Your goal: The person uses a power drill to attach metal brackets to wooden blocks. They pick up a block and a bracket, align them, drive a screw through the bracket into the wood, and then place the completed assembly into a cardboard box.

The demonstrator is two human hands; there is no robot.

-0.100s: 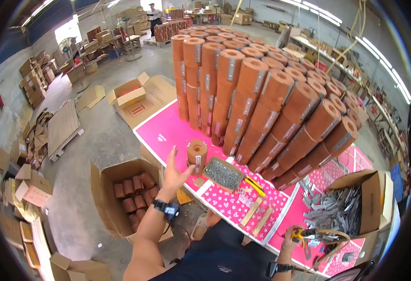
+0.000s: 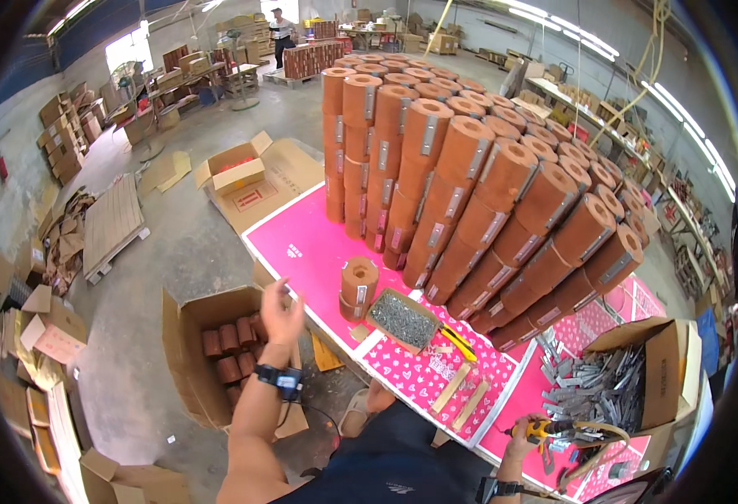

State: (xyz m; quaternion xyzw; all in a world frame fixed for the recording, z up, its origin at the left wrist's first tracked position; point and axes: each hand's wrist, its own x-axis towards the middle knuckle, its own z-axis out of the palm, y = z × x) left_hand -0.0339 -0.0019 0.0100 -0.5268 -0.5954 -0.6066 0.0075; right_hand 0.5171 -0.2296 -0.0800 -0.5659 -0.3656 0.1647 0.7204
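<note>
My left hand [image 2: 282, 317] hangs over the table's left edge beside the cardboard box, its fingers loosely apart and nothing visible in them. Close to its right, two hollow reddish-brown cylinders [image 2: 358, 287] stand stacked, with a small metal plate on the side. A shallow tray of small metal screws [image 2: 404, 319] sits next to them. At the lower right my right hand [image 2: 518, 437] is wrapped round a yellow power screwdriver [image 2: 545, 428] attached to a hose. Its bit points left over the pink tabletop.
Tall stacks of similar cylinders [image 2: 436, 181] fill the table's far side. A cardboard box [image 2: 192, 370] with more cylinders stands at the left. Metal strips [image 2: 596, 378] fill a box at the right. A yellow knife [image 2: 458, 343] and wooden strips [image 2: 453, 386] lie mid-table. Another person [image 2: 281, 38] stands far back.
My left hand has drawn back leftward from the two stacked cylinders, and its spread fingers have curled a little. My right hand keeps its grip on the screwdriver. The view has shifted slightly.
</note>
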